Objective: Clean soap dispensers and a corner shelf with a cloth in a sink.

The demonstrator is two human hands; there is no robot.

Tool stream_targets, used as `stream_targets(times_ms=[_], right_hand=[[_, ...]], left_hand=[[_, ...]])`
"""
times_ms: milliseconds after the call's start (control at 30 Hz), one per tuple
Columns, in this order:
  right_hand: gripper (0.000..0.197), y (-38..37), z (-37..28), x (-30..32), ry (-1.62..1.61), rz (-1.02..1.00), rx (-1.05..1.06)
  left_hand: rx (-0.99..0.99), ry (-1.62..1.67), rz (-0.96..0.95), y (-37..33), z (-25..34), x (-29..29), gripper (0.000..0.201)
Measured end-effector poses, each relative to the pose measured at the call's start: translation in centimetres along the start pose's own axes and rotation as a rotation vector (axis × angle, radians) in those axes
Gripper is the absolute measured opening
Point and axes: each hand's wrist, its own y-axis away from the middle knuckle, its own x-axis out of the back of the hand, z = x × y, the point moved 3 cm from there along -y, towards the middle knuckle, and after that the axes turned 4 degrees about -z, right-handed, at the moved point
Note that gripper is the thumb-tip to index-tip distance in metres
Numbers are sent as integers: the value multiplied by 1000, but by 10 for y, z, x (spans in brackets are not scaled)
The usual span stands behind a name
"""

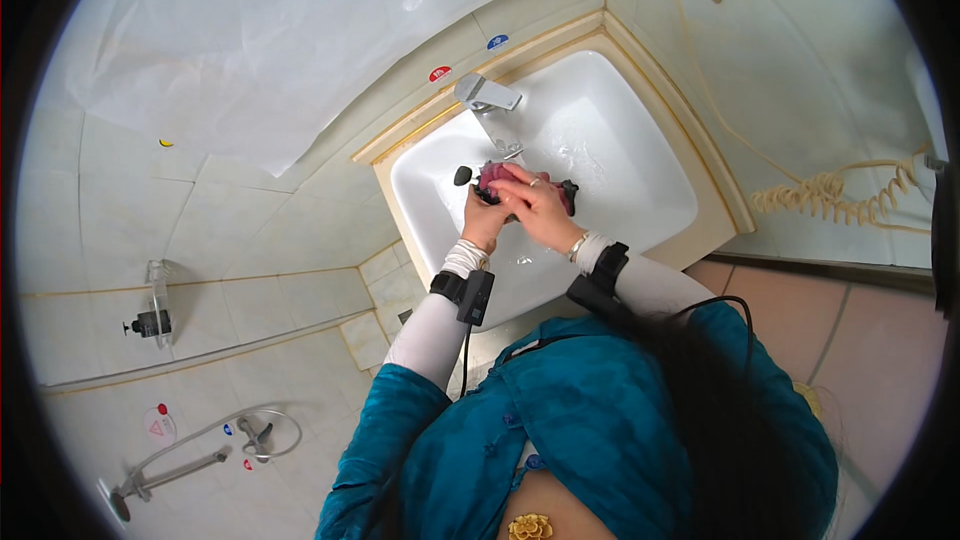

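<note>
Over the white washbasin point(640, 175) both my hands are close together on a wet-looking dark pink and black bundle point(493, 174); its exact kind is unclear. My left hand point(484, 219) grips the bundle from below and the left, fingers closed round it. From the right, my right hand point(541, 210), with a ring on one finger, presses its fingers over the top, near the left fingertips. A dark rounded end point(463, 176) sticks out to the left, and another dark part point(569, 197) shows beyond my right hand. My hands hide the middle.
A chrome faucet point(486, 92) stands at the basin's back edge, just beyond the bundle. White sheeting point(250, 40) hangs at the upper left. A coiled cream cord point(830, 198) hangs on the right. A hand shower point(120, 502) and a dark pump bottle point(152, 324) are on the left wall.
</note>
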Motion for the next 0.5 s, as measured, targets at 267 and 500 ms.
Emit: stream_targets(times_ms=[267, 500], right_hand=[[30, 2, 52, 21, -211, -324, -632], [34, -3, 95, 20, -279, 26, -573]], left_hand=[[-285, -240, -2, 0, 28, 8, 67], [-354, -492, 222, -42, 9, 92, 67]])
